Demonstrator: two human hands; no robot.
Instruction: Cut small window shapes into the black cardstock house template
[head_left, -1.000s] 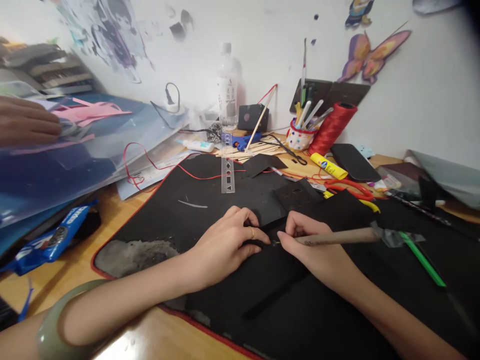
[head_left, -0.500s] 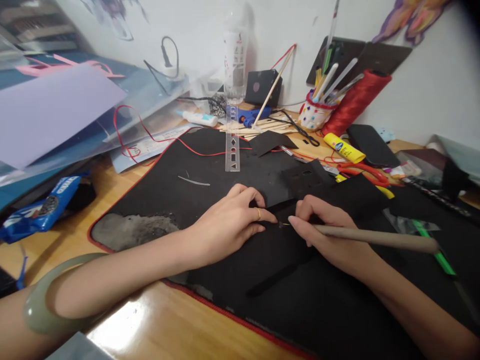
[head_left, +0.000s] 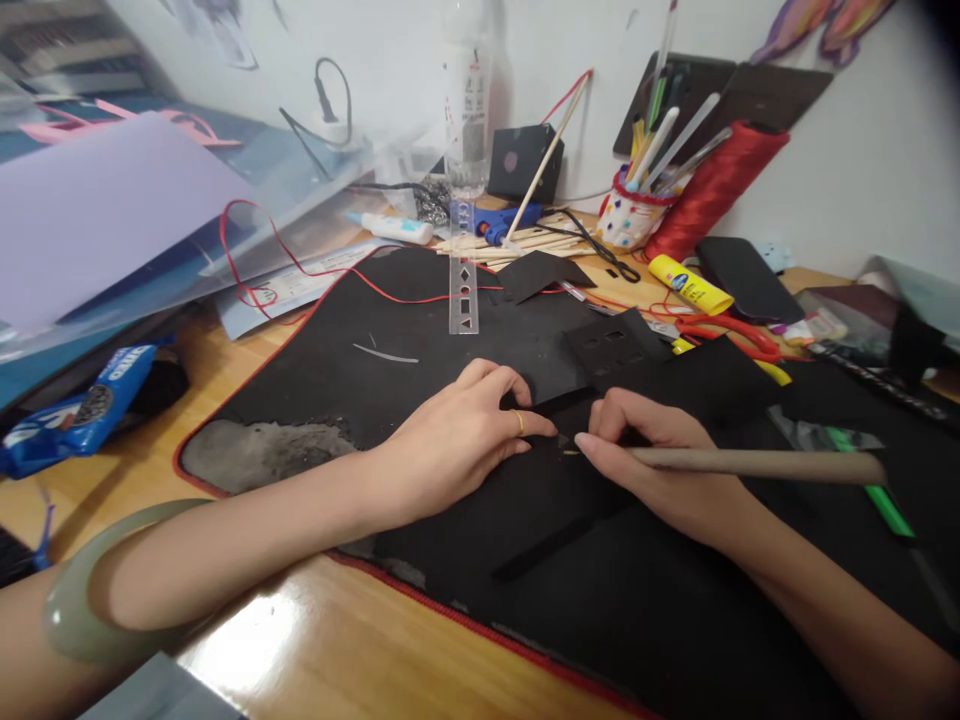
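My left hand [head_left: 465,440] lies curled on a black sheet [head_left: 540,480] spread over the black mat [head_left: 420,340], its fingertips pressing the sheet down; a gold ring is on one finger. Just to its right my right hand [head_left: 652,450] pinches a long brown-handled tool [head_left: 750,462] like a pen, with its small tip touching the sheet between the two hands. A green bangle [head_left: 90,590] circles my left forearm.
A clear stencil ruler [head_left: 463,295], red wire [head_left: 300,270], glue tube [head_left: 390,228], wooden sticks [head_left: 517,245], pen cup [head_left: 634,215], red thread spool [head_left: 712,190], yellow glue stick [head_left: 690,285], red scissors [head_left: 735,335] and phone [head_left: 746,280] crowd the back. Lilac paper [head_left: 97,210] and a blue snack pack [head_left: 82,405] lie left.
The view has tipped downward and drifted. Another person's hand at the far left is gone. My hands have stayed together on the black sheet, the tool tip shifting slightly.
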